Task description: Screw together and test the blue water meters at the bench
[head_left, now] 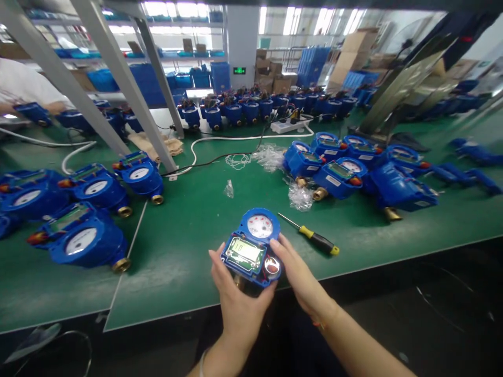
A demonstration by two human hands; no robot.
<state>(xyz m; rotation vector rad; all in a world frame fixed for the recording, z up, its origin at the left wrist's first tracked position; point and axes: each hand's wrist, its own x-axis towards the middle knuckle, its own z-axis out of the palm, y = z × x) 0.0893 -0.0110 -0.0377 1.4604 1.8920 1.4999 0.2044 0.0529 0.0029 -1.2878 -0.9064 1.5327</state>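
Observation:
A blue water meter [245, 275] with an uncovered circuit board, a lit display [242, 252] and a round white dial [260, 226] is at the front edge of the bench. My left hand [238, 303] grips its near end, fingers on the left side and thumb below. Along the right side of the same meter lies my right hand [295, 267], its thumb near the dial. The brass fitting underneath is mostly hidden. Just right of the meter, a yellow and black screwdriver [318, 241] rests on the green bench [196, 230].
Several blue meters [88, 238] stand on the left, and more meters [340, 175] cluster at the right. Crumpled clear plastic bags [301, 195] lie beside them. A power strip [291, 124] with a white cable sits farther back. Metal posts [121, 78] rise at left; a person's sleeve [27, 81] shows beyond.

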